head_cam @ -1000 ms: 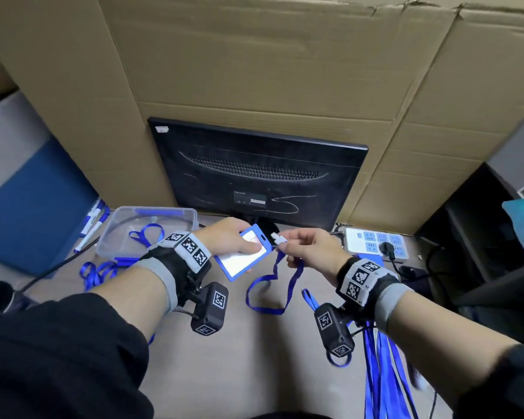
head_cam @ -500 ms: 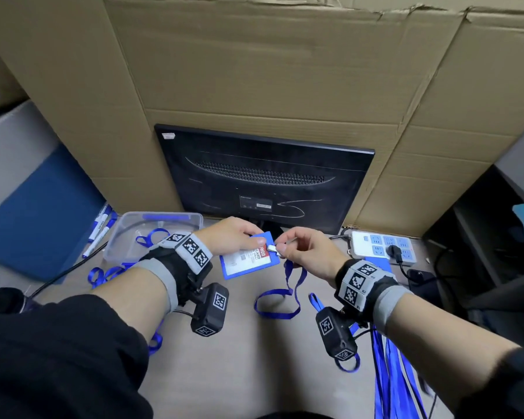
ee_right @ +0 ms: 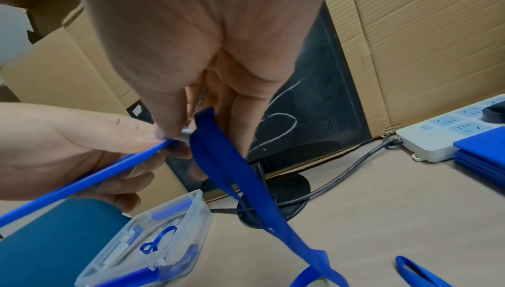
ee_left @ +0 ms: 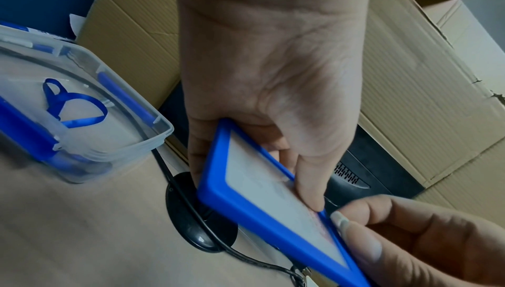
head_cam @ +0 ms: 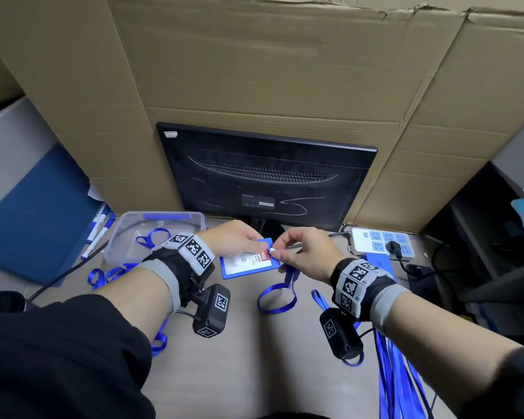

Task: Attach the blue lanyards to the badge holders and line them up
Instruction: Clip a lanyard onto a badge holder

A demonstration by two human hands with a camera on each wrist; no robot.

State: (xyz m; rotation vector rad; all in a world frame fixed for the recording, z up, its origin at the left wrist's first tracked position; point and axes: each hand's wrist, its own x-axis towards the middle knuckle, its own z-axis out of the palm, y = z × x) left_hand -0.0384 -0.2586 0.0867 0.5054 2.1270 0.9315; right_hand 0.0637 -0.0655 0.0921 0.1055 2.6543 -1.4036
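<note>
My left hand [head_cam: 239,241] grips a blue-framed badge holder [head_cam: 247,263] above the desk, thumb on its card face, fingers underneath [ee_left: 308,192]. The holder [ee_left: 267,203] is tilted, its top edge toward my right hand. My right hand [head_cam: 300,252] pinches the metal clip [head_cam: 272,251] of a blue lanyard [head_cam: 280,293] at the holder's top edge. The lanyard strap [ee_right: 235,175] hangs from my right fingers down to the desk and loops there. In the right wrist view the holder [ee_right: 90,177] shows edge-on, meeting the clip [ee_right: 185,135].
A clear plastic box [head_cam: 155,234] with a lanyard loop inside sits at the left. More lanyards [head_cam: 397,385] lie at the right front, others [head_cam: 103,275] at the left. A monitor [head_cam: 266,173] stands behind, a power strip [head_cam: 381,241] and stacked blue holders [ee_right: 483,147] at the right.
The holder tilted flatter, its printed card face now up. My right hand moved left and brought the clip from apart to the holder's top edge. The camera view rose slightly.
</note>
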